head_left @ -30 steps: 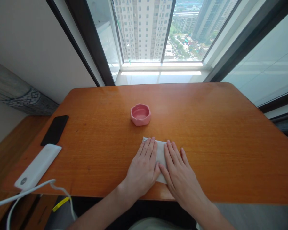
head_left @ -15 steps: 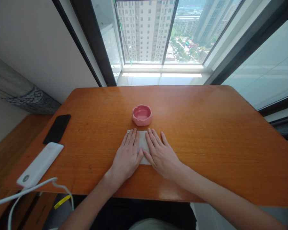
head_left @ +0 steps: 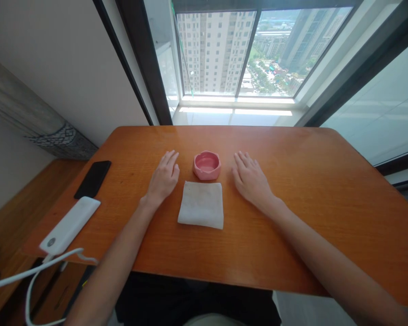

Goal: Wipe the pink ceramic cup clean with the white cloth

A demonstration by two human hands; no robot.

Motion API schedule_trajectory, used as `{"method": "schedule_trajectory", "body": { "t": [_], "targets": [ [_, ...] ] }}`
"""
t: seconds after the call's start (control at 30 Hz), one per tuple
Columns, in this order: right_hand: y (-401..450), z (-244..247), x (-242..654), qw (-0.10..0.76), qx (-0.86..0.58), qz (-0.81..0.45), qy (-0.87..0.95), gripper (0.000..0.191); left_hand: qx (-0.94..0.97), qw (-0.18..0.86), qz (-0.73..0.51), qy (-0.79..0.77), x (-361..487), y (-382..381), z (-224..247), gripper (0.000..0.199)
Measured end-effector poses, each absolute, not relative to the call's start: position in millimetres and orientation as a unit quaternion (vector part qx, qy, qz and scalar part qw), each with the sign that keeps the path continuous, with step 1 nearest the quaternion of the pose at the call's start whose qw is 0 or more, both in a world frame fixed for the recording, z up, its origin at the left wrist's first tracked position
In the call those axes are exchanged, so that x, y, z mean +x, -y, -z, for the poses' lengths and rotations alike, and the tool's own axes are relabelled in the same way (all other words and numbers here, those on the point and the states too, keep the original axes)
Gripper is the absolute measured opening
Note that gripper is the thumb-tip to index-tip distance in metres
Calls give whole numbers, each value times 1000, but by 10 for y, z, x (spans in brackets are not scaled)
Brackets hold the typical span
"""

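Note:
A folded white cloth [head_left: 201, 204] lies flat on the orange wooden table [head_left: 302, 203], just below a small pink ceramic dish [head_left: 206, 165]. My left hand [head_left: 163, 177] rests palm down to the left of the dish, holding nothing, with its fingers slightly apart. My right hand [head_left: 250, 179] lies the same way to the dish's right and holds nothing. Neither hand touches the cloth or the dish.
A black smartphone [head_left: 93, 179] and a white power bank [head_left: 70, 225] with a white cable [head_left: 30, 272] lie at the table's left side. A large window [head_left: 234, 54] stands beyond the far edge.
Both hands have slid apart and forward off the cloth, leaving it fully visible. They now lie on either side of the dish. The view has shifted slightly.

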State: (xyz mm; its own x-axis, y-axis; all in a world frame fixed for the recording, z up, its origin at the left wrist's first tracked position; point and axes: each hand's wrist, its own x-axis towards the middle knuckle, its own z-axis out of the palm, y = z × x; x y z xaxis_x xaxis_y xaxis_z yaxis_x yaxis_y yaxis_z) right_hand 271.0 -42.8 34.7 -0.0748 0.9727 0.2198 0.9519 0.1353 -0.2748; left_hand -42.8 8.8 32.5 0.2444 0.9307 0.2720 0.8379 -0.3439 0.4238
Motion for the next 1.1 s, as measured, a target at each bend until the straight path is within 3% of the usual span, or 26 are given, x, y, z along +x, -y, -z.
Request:
{"method": "schedule_trajectory", "body": {
  "t": [0.13, 0.3, 1.1],
  "targets": [
    [-87, -192, 2862, 125, -690, -7, 713, 67, 780, 101, -158, -597, -472, -703, -175, 63],
    [-259, 43, 2879, 81, -709, -1, 700, 70, 798, 84, -97, -588, -437, -875, 28, 67],
    [-243, 29, 2903, 114, -706, -12, 699, 67, 800, 79, -119, -582, -490, -841, 60, 63]
  ]
}}
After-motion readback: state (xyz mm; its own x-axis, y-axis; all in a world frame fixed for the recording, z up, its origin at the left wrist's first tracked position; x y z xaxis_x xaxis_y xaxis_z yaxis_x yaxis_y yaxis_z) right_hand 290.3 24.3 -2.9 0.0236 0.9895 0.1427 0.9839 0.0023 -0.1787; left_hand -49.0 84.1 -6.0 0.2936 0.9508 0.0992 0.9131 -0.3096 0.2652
